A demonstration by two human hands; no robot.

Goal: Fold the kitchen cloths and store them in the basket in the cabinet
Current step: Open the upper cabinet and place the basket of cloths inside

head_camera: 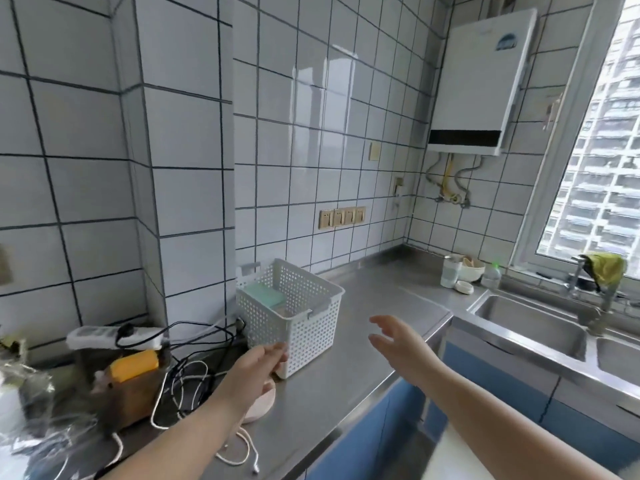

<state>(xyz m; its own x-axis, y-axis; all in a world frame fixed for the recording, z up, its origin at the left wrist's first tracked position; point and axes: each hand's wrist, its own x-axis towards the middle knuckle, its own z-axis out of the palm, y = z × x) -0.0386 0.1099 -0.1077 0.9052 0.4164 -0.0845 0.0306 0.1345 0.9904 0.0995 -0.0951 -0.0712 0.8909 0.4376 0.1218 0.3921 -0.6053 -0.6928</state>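
Observation:
A white perforated basket (pixel 304 320) stands on the steel counter (pixel 374 327) near the tiled wall. Folded cloths lie inside it, a pale green one (pixel 265 295) on top. My left hand (pixel 261 367) is at the basket's near corner, its fingers relaxed and close to or touching the basket wall. My right hand (pixel 398 341) hovers over the counter just right of the basket, fingers spread and holding nothing. A yellow-green cloth (pixel 604 268) hangs over the tap by the window.
Left of the basket are tangled cables (pixel 194 372), a power strip (pixel 114 336), a yellow-topped box (pixel 133 367) and a round pink lid (pixel 263 401). A double steel sink (pixel 533 323) lies right, with cups and a bottle (pixel 460 273) behind. Blue cabinet fronts (pixel 374 431) sit below.

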